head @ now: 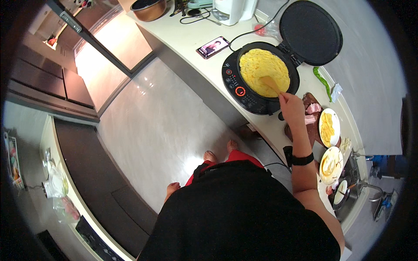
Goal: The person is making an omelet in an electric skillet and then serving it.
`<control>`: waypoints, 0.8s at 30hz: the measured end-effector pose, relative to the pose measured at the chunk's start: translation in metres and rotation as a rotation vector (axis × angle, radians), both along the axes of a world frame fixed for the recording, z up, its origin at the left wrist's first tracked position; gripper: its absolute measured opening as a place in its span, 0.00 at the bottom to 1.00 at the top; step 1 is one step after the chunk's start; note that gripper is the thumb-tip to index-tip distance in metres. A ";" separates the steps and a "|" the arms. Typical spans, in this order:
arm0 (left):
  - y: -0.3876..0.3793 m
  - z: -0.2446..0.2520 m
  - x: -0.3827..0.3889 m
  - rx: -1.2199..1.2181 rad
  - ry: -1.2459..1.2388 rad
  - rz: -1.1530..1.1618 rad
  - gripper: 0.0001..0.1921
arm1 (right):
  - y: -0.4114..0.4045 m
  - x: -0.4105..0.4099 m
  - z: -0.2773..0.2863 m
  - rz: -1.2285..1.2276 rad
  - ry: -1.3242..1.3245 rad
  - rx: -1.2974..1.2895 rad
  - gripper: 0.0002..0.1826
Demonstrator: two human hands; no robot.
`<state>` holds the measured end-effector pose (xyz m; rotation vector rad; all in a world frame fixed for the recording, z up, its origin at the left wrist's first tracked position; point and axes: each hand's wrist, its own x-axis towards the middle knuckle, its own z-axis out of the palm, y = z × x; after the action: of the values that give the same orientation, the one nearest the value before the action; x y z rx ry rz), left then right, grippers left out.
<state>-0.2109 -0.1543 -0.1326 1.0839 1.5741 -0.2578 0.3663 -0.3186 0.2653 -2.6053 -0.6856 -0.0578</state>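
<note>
My right hand (291,107) is closed on the handle of a wooden spatula (270,84), whose flat blade rests on a round yellow egg pancake (261,67). The pancake lies in the black lower plate of an electric griddle (236,83), with its round lid (311,32) raised at the back right. Red lights glow on the griddle's control panel. Down at my left side hangs my left hand (173,187), partly hidden by my black shirt; nothing shows in it. Pieces of pink meat (313,108) sit on a brown cutting board (289,132) beside my right wrist.
A phone (213,47) lies left of the griddle, near its cord. Right of it are a green pepper (322,84), a plate with yellow food (327,128), a sauce-smeared plate (331,165) and a sink (354,182). A copper-coloured pot (148,9) stands at the counter's far end.
</note>
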 end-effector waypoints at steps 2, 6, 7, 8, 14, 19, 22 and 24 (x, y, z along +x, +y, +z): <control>-0.009 -0.003 0.002 -0.004 -0.043 -0.057 0.16 | -0.002 0.002 -0.010 0.046 -0.005 -0.030 0.13; -0.037 -0.033 -0.016 0.103 -0.080 -0.009 0.15 | 0.003 0.000 -0.015 0.100 0.043 -0.068 0.13; -0.039 -0.033 -0.009 0.114 -0.073 -0.024 0.15 | 0.002 -0.001 -0.015 0.112 0.049 -0.039 0.13; -0.040 -0.031 -0.002 0.128 -0.060 -0.038 0.15 | 0.002 -0.001 -0.016 0.115 0.048 -0.035 0.13; -0.008 0.017 0.061 0.158 -0.002 -0.108 0.15 | -0.004 0.005 -0.018 0.071 0.081 -0.058 0.13; 0.026 0.093 0.121 0.034 -0.095 -0.003 0.17 | -0.019 0.011 -0.039 0.096 -0.062 0.096 0.13; 0.036 0.096 0.131 -0.038 -0.097 0.012 0.17 | -0.017 0.002 -0.039 0.047 0.062 0.028 0.12; 0.035 0.099 0.135 -0.025 -0.114 -0.019 0.17 | -0.018 0.000 -0.034 0.040 0.081 0.029 0.12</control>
<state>-0.0760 -0.1194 -0.0335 1.0767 1.4560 -0.2239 0.3666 -0.3364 0.2316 -2.5496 -0.7019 0.0497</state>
